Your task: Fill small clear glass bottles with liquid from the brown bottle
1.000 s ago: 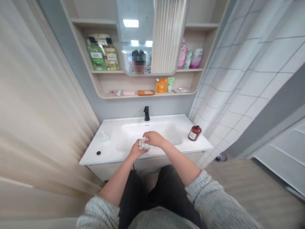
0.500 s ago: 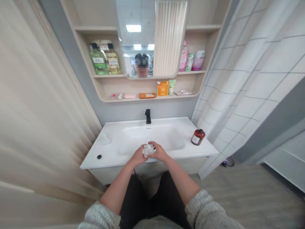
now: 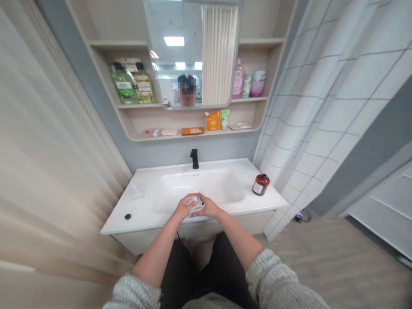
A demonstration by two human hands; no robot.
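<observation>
Holding crumpled white paper (image 3: 196,205) between the left hand (image 3: 185,207) and right hand (image 3: 209,205).

One left hand (image 3: 186,207) and one right hand (image 3: 209,206) hold one crumpled white wad (image 3: 195,205). There is one white sink (image 3: 144,214), one black faucet (image 3: 194,159), one brown bottle (image 3: 260,185) and one mirror (image 3: 180,25). Two green-labelled bottles (image 3: 133,86) and three pink-and-green containers (image 3: 247,83) stand on shelves.

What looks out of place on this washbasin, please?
A small translucent lump lies on the white basin top, left of the bowl. It sits alone, away from the shelf items, and looks like a stray item, though it is too blurred to identify.
</observation>
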